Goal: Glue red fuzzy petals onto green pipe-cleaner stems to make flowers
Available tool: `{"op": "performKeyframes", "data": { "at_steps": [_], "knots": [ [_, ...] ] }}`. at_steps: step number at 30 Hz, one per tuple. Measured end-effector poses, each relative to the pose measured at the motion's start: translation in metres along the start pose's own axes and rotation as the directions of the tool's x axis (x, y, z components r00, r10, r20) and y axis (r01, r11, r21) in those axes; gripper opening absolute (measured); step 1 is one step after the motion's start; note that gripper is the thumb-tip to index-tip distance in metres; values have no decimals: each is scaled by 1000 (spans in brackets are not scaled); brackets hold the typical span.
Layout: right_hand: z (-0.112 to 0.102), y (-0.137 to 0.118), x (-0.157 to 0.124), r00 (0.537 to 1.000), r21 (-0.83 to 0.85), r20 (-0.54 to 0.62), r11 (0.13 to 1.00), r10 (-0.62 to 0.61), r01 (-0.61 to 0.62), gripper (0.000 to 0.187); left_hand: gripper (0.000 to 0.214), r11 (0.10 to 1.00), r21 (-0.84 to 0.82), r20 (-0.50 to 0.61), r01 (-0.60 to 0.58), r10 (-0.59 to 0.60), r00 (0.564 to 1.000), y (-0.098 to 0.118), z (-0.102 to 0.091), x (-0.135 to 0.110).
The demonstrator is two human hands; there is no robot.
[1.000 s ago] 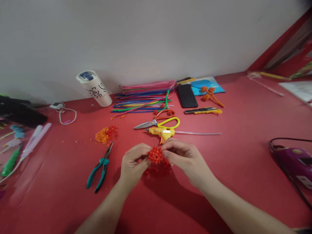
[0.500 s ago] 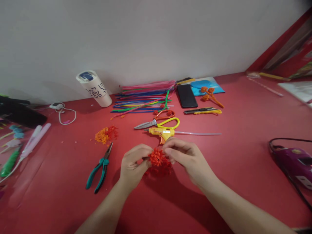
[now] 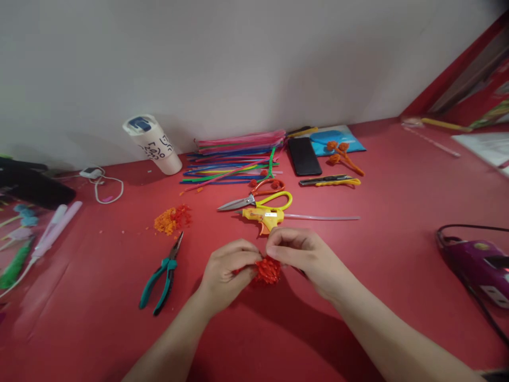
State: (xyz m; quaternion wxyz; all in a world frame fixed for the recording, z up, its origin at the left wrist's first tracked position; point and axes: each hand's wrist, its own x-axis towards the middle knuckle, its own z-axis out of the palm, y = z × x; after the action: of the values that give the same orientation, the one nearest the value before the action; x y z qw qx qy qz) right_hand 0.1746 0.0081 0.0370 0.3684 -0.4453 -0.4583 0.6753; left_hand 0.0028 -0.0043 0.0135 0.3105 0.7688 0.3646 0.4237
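Note:
A small red spiky pom-pom, like a flower head, is held between the thumb and fingers of my left hand. My right hand is closed in a pinch right at its upper edge; what lies between those fingertips is hidden. Just beyond my hands lies a yellow glue gun with a clear glue stick sticking out of its back. Scissors with orange and yellow handles rest behind it. Teal-handled pliers lie left of my left hand, near a pile of orange and red clippings.
Along the wall are a white tumbler, a bundle of coloured pipe cleaners, a black phone and an orange pipe-cleaner sprig. A utility knife lies nearer. A purple power strip with a black cord sits at right.
My left hand has shifted slightly right with the red pom-pom, which is turned and sits lower. My right fingertips remain close against it. Other red bits seen below it are now mostly covered.

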Motion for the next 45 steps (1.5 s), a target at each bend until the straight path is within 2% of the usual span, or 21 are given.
{"op": "performKeyframes", "data": {
  "at_steps": [13, 19, 22, 25, 28, 31, 34, 36, 40, 45],
  "knots": [
    [-2, 4, 1, 1000, -44, 3, 999, -4, 4, 13, 16, 979, -74, 69, 188, -183, 981, -1, 2, 1],
    [-1, 3, 3, 999, -61, -10, 998, 31, -32, 11, 16, 971, -94, 80, 221, -214, 974, -4, 3, 0],
    [0, 1, 3, 998, -40, -31, 998, 48, -49, 12, 17, 963, -87, 71, 255, -249, 966, -4, 2, -1],
    [-1, 2, 3, 997, -13, -58, 999, 51, -52, 14, 18, 946, -58, -2, 320, -321, 947, -2, 2, -2],
    [-1, 5, 3, 997, 5, -69, 999, 39, -39, 15, 19, 888, -173, -62, 425, -441, 895, 0, 4, -4],
    [0, 8, 4, 997, 19, -74, 999, 36, -34, 12, 12, 744, -426, -19, 516, -577, 816, 0, 8, -4],
    [3, 9, 4, 997, 13, -79, 1000, 28, -27, 10, 12, 599, -608, 23, 521, -643, 766, -2, 9, -2],
    [6, 10, 5, 998, -12, -63, 1000, 3, -3, 10, 17, 531, -685, 48, 499, -650, 758, -3, 8, 0],
    [7, 13, 6, 995, -126, -72, 990, -73, 64, 12, 25, 448, -767, 115, 459, -609, 785, -3, 3, 2],
    [6, 16, 7, 981, -274, -108, 953, -163, 128, 13, 19, 474, -733, 72, 488, -660, 748, -3, 3, 2]
  ]
}}
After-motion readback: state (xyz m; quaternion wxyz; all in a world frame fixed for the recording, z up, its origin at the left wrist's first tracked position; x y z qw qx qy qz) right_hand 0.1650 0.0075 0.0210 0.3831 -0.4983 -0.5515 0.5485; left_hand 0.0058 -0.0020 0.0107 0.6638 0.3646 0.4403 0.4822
